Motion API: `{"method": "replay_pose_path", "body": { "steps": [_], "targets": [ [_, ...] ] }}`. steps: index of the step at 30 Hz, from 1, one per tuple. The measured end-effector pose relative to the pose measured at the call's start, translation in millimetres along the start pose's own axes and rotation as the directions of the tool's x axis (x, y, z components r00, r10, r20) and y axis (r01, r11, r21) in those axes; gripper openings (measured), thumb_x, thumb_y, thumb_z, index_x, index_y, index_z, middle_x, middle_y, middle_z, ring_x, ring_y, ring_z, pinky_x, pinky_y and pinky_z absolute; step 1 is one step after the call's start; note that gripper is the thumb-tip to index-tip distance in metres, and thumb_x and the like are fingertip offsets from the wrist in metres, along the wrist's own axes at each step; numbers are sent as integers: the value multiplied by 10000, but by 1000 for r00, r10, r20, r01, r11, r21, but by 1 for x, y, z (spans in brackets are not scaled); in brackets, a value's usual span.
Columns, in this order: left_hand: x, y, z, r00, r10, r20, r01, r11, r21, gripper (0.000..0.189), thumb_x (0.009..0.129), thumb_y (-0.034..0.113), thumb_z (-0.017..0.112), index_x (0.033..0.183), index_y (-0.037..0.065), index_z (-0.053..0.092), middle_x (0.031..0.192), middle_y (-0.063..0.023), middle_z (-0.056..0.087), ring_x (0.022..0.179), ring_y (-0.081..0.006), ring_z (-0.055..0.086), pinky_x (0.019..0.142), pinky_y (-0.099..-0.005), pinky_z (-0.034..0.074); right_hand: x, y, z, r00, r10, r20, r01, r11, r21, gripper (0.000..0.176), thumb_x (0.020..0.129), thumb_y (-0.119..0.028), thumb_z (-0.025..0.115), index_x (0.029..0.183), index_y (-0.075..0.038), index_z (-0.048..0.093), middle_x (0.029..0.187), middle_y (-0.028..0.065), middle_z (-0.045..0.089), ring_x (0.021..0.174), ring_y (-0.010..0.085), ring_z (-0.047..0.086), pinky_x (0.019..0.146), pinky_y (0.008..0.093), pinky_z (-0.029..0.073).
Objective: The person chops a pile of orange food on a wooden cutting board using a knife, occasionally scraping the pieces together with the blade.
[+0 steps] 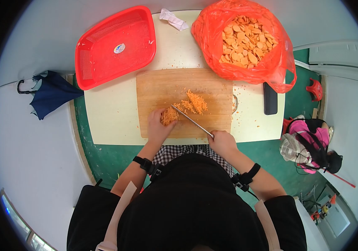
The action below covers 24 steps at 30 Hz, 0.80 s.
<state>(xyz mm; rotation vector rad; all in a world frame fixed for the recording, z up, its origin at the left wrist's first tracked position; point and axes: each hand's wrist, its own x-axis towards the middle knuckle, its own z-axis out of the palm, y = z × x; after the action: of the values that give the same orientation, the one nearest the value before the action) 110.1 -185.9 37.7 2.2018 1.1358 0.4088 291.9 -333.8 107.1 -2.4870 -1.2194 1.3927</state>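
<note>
Right hand (222, 140) fisted round knife (191, 121) handle, blade angled across board (212, 88). Left hand (158, 124) curled, bunching carrot shreds (169, 115) at board centre-left. Best: tuck fingertips back, tip down, short rocking cuts.

quick count: two hands in frame, left hand (159, 125) and right hand (222, 141). one knife (191, 121), in the right one. one cutting board (162, 88) under both. two heaps of chopped carrot, one (169, 116) under the left hand, one (194, 103) just past the blade. one red basket (114, 48) beyond the left hand. one red bag (271, 71) beyond the right hand, slices inside too many to count. one crumpled paper (173, 19), one umbrella (49, 94), one red stool (315, 89).
</note>
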Motion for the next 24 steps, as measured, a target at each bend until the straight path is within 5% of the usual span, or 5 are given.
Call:
{"method": "replay_pose_path", "body": {
  "steps": [16,24],
  "targets": [
    [13,5,12,993,109,-39,-110,993,-50,139,697,53,634,831,40,601,923,-109,591,894,-285,546,778,-356,440,-4,2,0,1000,23,-1,-22,999,25,271,833,-263,493,773,-28,615,708,202,611,689,358,603,658,437,493],
    [9,-7,14,993,120,2,-120,992,-42,236,680,82,664,908,46,614,998,-114,583,941,-288,537,799,-367,435,-2,3,1,999,32,0,-32,999,27,272,830,-262,498,768,-29,623,690,190,612,670,351,603,640,429,493]
  ]
}}
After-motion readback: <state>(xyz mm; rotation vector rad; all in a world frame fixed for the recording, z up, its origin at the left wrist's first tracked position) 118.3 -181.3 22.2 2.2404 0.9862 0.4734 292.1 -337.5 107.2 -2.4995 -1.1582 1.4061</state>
